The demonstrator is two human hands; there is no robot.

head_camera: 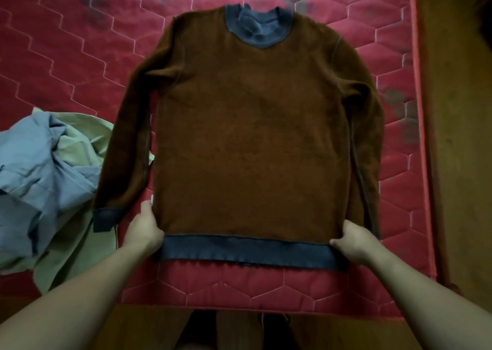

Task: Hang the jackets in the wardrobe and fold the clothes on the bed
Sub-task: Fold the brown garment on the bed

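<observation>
While both hands hold its lower corners, one brown sweater [253, 136] lies spread flat in the middle of the bed [66, 51], neck pointing away from the person. Its fabric looks fuzzy and thick, and it is trimmed in smooth grey-blue: a raised collar [257, 27], a broad hem band [247, 250] and one visible cuff [105, 219]. Its two long sleeves run down beside the body. The left hand [143, 230] grips the side edge just above the hem, thumb on top. The right hand [354, 240] pinches the opposite corner. The bed's red cover is quilted in stitched hexagons. At the left edge lie two crumpled garments, a blue one [34, 163] on top of a pale green one [72, 246], with the sweater's sleeve overlapping the green one.
</observation>
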